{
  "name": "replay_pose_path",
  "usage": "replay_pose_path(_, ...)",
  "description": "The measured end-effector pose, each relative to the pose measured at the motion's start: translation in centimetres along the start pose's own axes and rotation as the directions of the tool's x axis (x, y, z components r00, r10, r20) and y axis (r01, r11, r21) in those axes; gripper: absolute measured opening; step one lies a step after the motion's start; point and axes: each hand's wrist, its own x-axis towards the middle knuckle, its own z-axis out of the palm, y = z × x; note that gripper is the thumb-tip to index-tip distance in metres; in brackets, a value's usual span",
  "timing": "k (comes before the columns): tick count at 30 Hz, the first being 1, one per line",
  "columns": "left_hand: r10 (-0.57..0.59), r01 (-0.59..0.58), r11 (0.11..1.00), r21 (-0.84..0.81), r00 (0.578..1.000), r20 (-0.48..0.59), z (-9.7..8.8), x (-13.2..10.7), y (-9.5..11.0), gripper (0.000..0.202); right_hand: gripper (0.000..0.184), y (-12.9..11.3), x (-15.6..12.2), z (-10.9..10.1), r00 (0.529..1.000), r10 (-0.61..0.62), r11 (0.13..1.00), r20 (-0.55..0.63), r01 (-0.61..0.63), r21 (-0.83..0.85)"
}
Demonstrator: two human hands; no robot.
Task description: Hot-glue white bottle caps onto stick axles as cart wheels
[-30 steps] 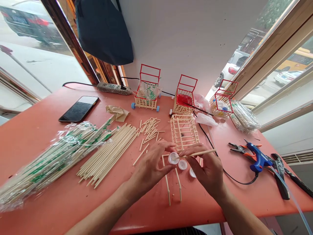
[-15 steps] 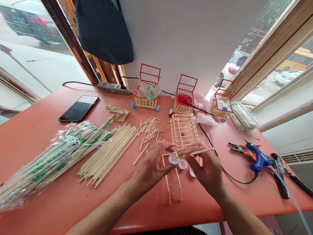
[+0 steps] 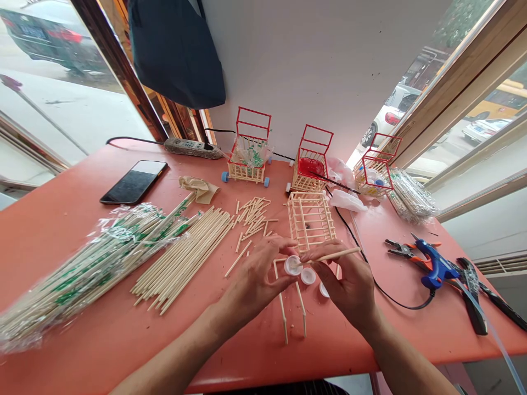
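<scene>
My left hand (image 3: 255, 282) pinches a small white bottle cap (image 3: 292, 265) between thumb and fingers. My right hand (image 3: 348, 285) grips a thin wooden stick (image 3: 335, 255) whose left tip sits in that cap. Two more white caps (image 3: 308, 275) lie on the red table (image 3: 82, 329) just below, one half hidden by my right hand. Under both hands lies a U-shaped stick frame (image 3: 283, 307). Just beyond them rests an unpainted stick basket (image 3: 309, 219).
Loose chopsticks (image 3: 185, 255) and a wrapped bundle (image 3: 82, 269) fill the left. Short cut sticks (image 3: 251, 214), three red-framed stick carts (image 3: 247, 148), a phone (image 3: 134, 182) and a power strip (image 3: 191, 148) lie further back. A blue glue gun (image 3: 434, 269), pliers (image 3: 401, 249) and its cord lie right.
Almost nothing has changed; the stick's free end has risen slightly while both hands stay in place around the cap.
</scene>
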Motion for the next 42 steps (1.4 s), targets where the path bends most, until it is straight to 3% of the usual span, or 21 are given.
replay_pose_path(42, -0.016, 0.016, 0.999, -0.031, 1.000, 0.001, 0.21, -0.06, -0.34, 0.042, 0.017, 0.34, -0.07, 0.17, 1.000, -0.006, 1.000, 0.006, 0.006, 0.004)
